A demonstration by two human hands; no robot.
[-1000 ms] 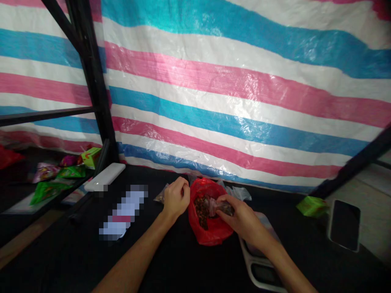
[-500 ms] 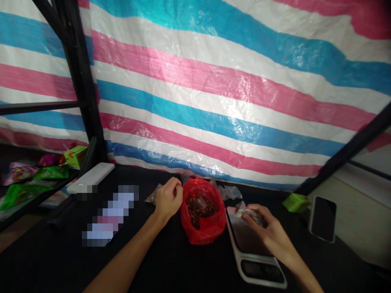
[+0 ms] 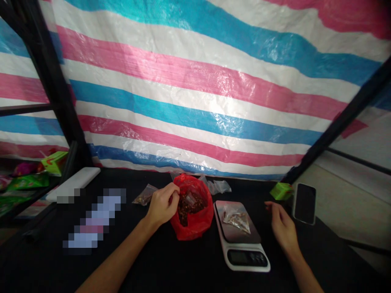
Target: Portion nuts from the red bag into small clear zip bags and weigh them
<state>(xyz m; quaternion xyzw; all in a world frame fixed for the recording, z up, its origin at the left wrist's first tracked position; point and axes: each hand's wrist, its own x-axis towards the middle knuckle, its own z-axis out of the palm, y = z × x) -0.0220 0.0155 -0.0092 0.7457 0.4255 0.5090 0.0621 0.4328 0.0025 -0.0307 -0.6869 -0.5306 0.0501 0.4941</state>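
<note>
A red plastic bag (image 3: 195, 226) full of brown bits stands open on the black table. My left hand (image 3: 161, 204) is closed on the bag's left rim, pinching it. To the right a white kitchen scale (image 3: 244, 254) carries a small clear bag (image 3: 236, 216) with some brown bits, lying on the platform. My right hand (image 3: 281, 226) rests on the table just right of the scale, fingers loosely spread, holding nothing.
A small filled clear bag (image 3: 144, 195) lies left of the red bag, and empty clear bags (image 3: 218, 186) lie behind it. A phone (image 3: 303, 197) and a green packet (image 3: 281, 191) sit at the right. A white flat box (image 3: 75, 183) and green packets (image 3: 30, 181) lie at the left.
My right hand carried the small clear bag from the red bag to the scale, let it go on the platform and drew away to the right. The left hand stayed on the red bag.
</note>
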